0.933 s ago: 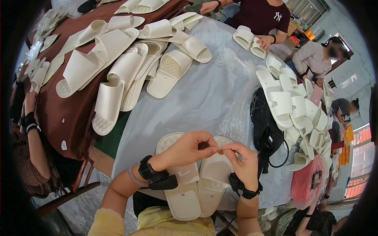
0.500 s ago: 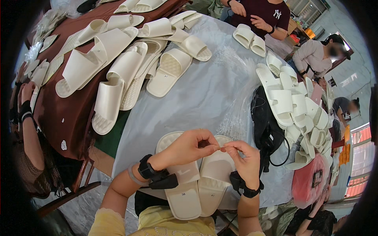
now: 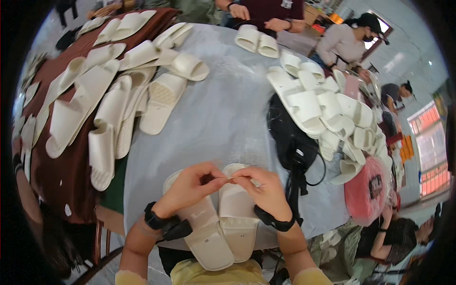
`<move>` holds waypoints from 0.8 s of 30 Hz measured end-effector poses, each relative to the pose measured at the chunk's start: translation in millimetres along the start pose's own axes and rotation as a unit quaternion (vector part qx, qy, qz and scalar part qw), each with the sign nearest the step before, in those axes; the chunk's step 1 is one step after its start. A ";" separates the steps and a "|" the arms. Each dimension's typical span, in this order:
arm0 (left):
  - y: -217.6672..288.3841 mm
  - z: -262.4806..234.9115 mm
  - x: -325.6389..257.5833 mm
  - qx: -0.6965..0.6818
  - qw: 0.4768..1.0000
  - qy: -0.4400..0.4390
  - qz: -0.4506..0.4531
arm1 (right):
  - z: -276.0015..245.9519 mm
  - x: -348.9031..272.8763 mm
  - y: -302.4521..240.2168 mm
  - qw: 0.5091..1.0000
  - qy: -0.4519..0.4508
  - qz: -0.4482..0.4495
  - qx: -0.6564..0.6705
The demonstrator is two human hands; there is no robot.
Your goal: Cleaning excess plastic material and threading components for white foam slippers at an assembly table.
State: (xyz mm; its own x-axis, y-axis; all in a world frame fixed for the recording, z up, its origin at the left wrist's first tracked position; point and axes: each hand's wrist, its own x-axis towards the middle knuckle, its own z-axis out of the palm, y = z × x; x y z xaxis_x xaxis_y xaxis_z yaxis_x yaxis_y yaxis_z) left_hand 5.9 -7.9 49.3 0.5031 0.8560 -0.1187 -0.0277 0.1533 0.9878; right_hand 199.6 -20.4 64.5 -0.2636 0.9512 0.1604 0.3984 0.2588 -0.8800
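Observation:
My left hand (image 3: 194, 184) and my right hand (image 3: 267, 189) meet fingertip to fingertip above a pair of off-white slide slippers. Both are closed in a pinch. Whatever lies between the fingertips is too small to name. Beneath my left hand lies the left slipper (image 3: 207, 240), its toe end partly covered. The right slipper (image 3: 241, 209) rests beside it, touching along the inner edge, its strap under my fingers. Each wrist wears a black band with a small dark box.
Heaped slippers (image 3: 327, 107) lie right, beside a black bag (image 3: 292, 137) and a pink plastic-wrapped bundle (image 3: 363, 192). More slippers (image 3: 164, 92) cover the left side and the brown cloth (image 3: 71, 178). A grey sheet (image 3: 199, 128) spreads between. Several people work around the table.
The whole view has shifted, so the far slippers sit further left. My hands remain pinched together over the pair. Across the table, a person's hands have moved lower and further apart.

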 end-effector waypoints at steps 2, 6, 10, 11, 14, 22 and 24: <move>-5.0 -1.9 0.8 0.012 1.000 0.010 -0.011 | -0.5 0.1 -0.9 1.000 0.004 0.024 -0.019; -3.7 1.7 -0.8 0.009 1.000 0.003 -0.002 | 0.6 1.1 1.1 1.000 -0.013 0.006 -0.021; -0.7 2.5 -0.1 -0.007 0.998 0.055 -0.016 | -2.3 0.6 4.1 0.998 0.014 0.026 0.050; 1.1 3.1 -0.6 0.007 0.999 0.041 -0.028 | -4.1 1.5 2.7 0.999 -0.013 0.028 0.017; 2.7 7.2 2.9 0.009 0.999 0.043 -0.026 | -5.5 -0.7 7.2 0.999 -0.006 0.018 0.029; 5.9 10.4 1.3 0.026 0.997 0.072 -0.019 | -2.0 -0.1 10.5 0.999 0.012 -0.020 0.035; 6.6 11.1 1.8 0.012 0.998 0.064 -0.015 | -2.2 -0.9 9.8 0.999 0.007 -0.022 0.030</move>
State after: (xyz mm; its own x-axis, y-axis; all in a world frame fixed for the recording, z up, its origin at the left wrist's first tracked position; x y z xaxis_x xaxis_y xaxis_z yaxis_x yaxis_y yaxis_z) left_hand 16.2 -10.8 56.7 0.3885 0.9076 -0.1594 0.0071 0.1700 0.9854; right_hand 205.7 -18.4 56.7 -0.2675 0.9414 0.2053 0.3339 0.2904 -0.8968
